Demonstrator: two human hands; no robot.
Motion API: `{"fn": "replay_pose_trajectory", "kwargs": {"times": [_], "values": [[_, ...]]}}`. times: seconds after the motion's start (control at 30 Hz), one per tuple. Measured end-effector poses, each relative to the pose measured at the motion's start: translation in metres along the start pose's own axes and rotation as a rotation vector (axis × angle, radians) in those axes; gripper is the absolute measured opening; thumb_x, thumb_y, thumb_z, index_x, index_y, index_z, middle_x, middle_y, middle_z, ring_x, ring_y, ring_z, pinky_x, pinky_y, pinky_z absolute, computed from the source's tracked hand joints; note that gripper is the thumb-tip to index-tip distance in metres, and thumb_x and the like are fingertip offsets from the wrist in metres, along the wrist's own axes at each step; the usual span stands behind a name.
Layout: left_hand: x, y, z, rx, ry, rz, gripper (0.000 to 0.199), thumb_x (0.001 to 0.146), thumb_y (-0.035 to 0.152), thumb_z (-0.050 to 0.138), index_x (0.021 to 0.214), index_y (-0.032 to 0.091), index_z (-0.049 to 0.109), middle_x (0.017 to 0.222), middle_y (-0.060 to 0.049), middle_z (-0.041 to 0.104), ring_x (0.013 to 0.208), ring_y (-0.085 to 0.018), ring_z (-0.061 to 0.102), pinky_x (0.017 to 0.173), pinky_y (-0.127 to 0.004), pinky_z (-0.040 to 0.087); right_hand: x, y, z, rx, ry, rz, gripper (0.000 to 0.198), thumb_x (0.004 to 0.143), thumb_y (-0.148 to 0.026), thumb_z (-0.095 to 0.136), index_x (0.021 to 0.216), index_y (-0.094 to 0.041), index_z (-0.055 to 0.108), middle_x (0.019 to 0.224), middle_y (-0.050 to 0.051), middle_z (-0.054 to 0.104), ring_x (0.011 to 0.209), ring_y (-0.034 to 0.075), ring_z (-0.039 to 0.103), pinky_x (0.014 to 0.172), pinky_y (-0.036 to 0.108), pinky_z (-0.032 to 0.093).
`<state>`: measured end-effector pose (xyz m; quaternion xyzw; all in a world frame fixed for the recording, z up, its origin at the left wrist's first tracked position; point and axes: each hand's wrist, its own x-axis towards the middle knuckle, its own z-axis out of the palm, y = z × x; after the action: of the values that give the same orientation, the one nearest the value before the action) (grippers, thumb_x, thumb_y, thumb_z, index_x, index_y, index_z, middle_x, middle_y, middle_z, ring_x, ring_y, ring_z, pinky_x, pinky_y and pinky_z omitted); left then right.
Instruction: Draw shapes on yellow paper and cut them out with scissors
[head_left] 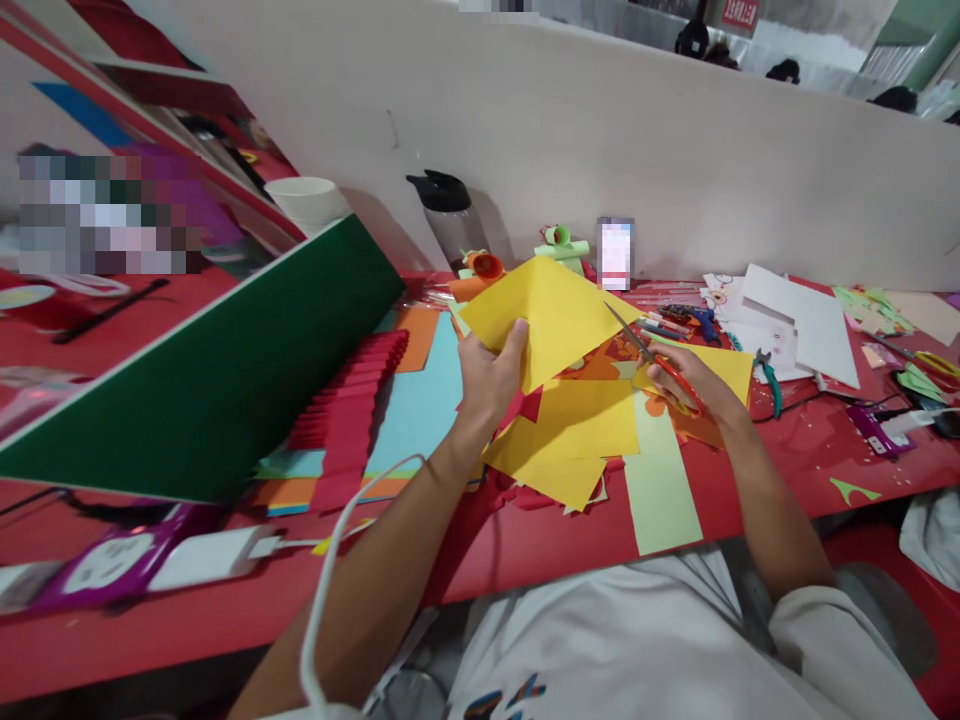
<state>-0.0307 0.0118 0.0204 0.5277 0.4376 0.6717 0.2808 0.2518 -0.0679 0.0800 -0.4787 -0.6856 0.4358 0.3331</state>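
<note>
My left hand pinches a creased sheet of yellow paper at its lower left, thumb on top, and holds it up above the table. In my right hand is a pair of scissors with orange handles. Their blades point up and left, close to the paper's right side; whether they touch it I cannot tell. Below lie more yellow paper pieces, one pale green strip and scraps of red and orange paper.
On the left a dark green board leans beside pleated red paper. A bottle and a phone stand by the wall. A white cable crosses my left forearm. Pliers and white boards lie right.
</note>
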Motion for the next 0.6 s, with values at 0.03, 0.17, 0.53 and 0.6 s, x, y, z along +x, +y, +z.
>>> {"fn": "replay_pose_trajectory", "kwargs": {"times": [0.03, 0.17, 0.53, 0.6], "values": [[0.001, 0.0, 0.0, 0.008, 0.001, 0.005, 0.051, 0.086, 0.063, 0.076, 0.106, 0.016, 0.074, 0.112, -0.014, 0.081, 0.104, -0.028, 0.077, 0.095, -0.041, 0.064, 0.0, 0.0, 0.0, -0.001, 0.003, -0.001, 0.052, 0.092, -0.074, 0.067, 0.099, -0.023, 0.061, 0.069, -0.005, 0.047, 0.055, 0.012, 0.045, 0.051, 0.025, 0.038], [0.002, 0.003, -0.002, 0.076, 0.002, 0.043, 0.04, 0.087, 0.056, 0.074, 0.098, 0.017, 0.074, 0.104, -0.012, 0.08, 0.099, -0.028, 0.076, 0.091, -0.041, 0.064, -0.001, 0.0, 0.001, -0.013, 0.01, 0.006, 0.049, 0.094, -0.07, 0.066, 0.102, -0.022, 0.063, 0.068, -0.006, 0.046, 0.054, 0.011, 0.044, 0.05, 0.024, 0.035], [0.004, 0.005, -0.003, 0.094, -0.036, -0.062, 0.032, 0.082, 0.051, 0.073, 0.087, 0.019, 0.073, 0.085, -0.008, 0.077, 0.073, -0.022, 0.069, 0.062, -0.031, 0.056, 0.003, 0.008, 0.006, 0.102, -0.01, 0.061, 0.045, 0.093, -0.068, 0.067, 0.097, -0.024, 0.057, 0.066, -0.008, 0.044, 0.049, 0.01, 0.041, 0.048, 0.026, 0.036], [0.003, 0.003, -0.003, 0.082, -0.038, -0.082, 0.033, 0.081, 0.052, 0.073, 0.083, 0.019, 0.072, 0.082, -0.008, 0.076, 0.069, -0.021, 0.066, 0.058, -0.03, 0.053, 0.004, 0.012, 0.007, 0.129, -0.029, 0.053, 0.047, 0.095, -0.071, 0.064, 0.098, -0.024, 0.057, 0.065, -0.007, 0.045, 0.049, 0.011, 0.041, 0.048, 0.027, 0.036]]}}
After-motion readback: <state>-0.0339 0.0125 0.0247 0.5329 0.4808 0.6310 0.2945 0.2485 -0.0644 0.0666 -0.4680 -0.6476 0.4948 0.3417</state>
